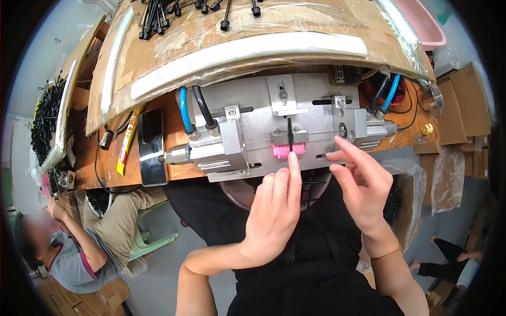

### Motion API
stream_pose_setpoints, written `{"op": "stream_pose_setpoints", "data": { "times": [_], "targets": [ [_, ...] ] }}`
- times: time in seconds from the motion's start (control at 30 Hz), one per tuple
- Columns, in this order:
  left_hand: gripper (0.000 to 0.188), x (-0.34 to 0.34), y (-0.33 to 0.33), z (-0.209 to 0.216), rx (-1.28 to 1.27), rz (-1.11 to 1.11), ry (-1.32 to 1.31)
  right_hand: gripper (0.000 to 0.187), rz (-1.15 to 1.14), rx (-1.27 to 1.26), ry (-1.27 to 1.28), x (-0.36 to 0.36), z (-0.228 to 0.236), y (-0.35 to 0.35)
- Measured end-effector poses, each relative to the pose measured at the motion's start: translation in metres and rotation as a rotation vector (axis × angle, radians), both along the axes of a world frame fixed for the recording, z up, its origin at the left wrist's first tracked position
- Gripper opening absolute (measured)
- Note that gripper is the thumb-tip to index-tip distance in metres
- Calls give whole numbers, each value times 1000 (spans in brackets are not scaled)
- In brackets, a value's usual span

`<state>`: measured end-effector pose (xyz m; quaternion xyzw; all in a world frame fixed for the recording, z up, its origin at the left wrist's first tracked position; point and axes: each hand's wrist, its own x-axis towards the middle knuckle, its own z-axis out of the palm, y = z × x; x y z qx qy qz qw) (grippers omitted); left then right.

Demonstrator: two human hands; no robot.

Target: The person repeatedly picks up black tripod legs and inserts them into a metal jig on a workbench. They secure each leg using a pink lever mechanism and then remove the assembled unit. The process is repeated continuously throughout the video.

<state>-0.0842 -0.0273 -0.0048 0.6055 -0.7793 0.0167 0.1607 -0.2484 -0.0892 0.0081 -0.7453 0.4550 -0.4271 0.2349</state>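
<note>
A metal fixture (311, 113) stands on the table in front of me, with a pneumatic cylinder (224, 149) at its left and another cylinder (363, 129) at its right. At its middle, a slim black rod (290, 131) lies across a small metal block and a pink piece (282, 151). My left hand (275, 213) has its index finger stretched out, its tip at the pink piece and the near end of the rod. To the right, my right hand (366, 187) hovers at the fixture's front edge, fingers apart and nothing visible between them.
Above the fixture, a cardboard-covered shelf (200, 45) bears several black rods (225, 23). A phone (152, 145) and a yellow packet (126, 142) lie on the left. Blue hoses (184, 108) rise from the cylinders. A co-worker (79, 253) sits at left; cartons (456, 108) stand at right.
</note>
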Motion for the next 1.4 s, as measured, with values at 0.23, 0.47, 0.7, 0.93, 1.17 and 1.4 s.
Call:
{"op": "stream_pose_setpoints", "data": {
  "times": [0.23,0.47,0.7,0.93,1.17,1.4],
  "targets": [
    [66,-4,-8,-4,-33,-5,-98,43,-34,36,-48,-5,11,4],
    [65,33,-35,42,-59,-130,113,40,17,-250,114,-6,47,-33],
    [25,112,-192,102,-433,107,161,20,53,-665,562,76,124,-223],
    [27,139,-226,87,-235,70,182,15,462,-499,915,149,126,-269],
    [30,134,-167,107,-53,-206,398,9,632,-531,716,79,109,-252],
    [21,139,-147,107,-12,-156,419,9,315,-562,474,59,122,-238]
  ]
}}
